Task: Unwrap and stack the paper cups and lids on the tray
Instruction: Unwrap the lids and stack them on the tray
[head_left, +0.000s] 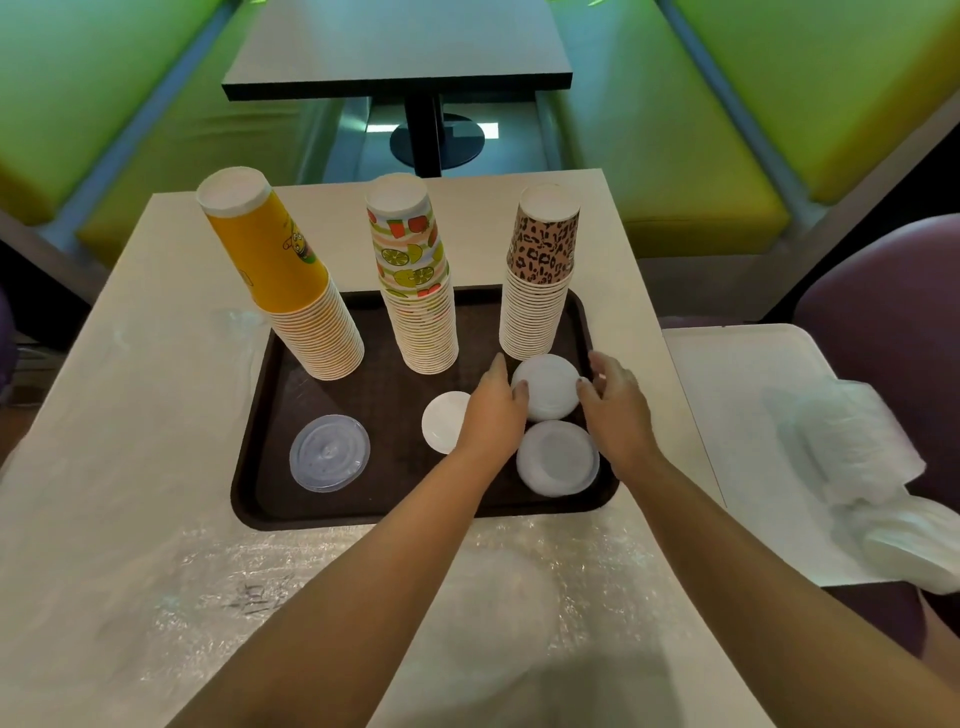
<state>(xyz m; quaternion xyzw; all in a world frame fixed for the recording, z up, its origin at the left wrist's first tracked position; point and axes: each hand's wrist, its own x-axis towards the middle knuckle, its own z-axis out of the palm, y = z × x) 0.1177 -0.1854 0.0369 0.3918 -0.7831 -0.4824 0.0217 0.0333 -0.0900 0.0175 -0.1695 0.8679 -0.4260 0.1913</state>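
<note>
1. Green booth seats and a dark table fill the background; nearer, a pale counter (156, 415) carries a dark brown tray (270, 499).
2. Three upside-down cup stacks stand along the tray's far side: a yellow cup stack (291, 291) leaning left, a fruit-print cup stack (418, 291) and a leopard-print cup stack (540, 280). Rim-down, they probably stand steadier and keep their insides clean.
3. Lids lie on the near half: a clear lid pile (329, 453) at left, a small white lid pile (441, 421), a near white lid pile (558, 457), and a far white lid pile (548, 387) just before the leopard stack.
4. Both arms reach forward from below. The left hand (493, 410) and right hand (613, 405) flank the far pile, fingertips touching its sides, fingers lightly curved rather than clamped, likely squaring it up.
5. Crumpled clear wrap (363, 587) lies on the counter before the tray; more wrapped lids (857, 447) wait on the side counter (727, 415) at right.
</note>
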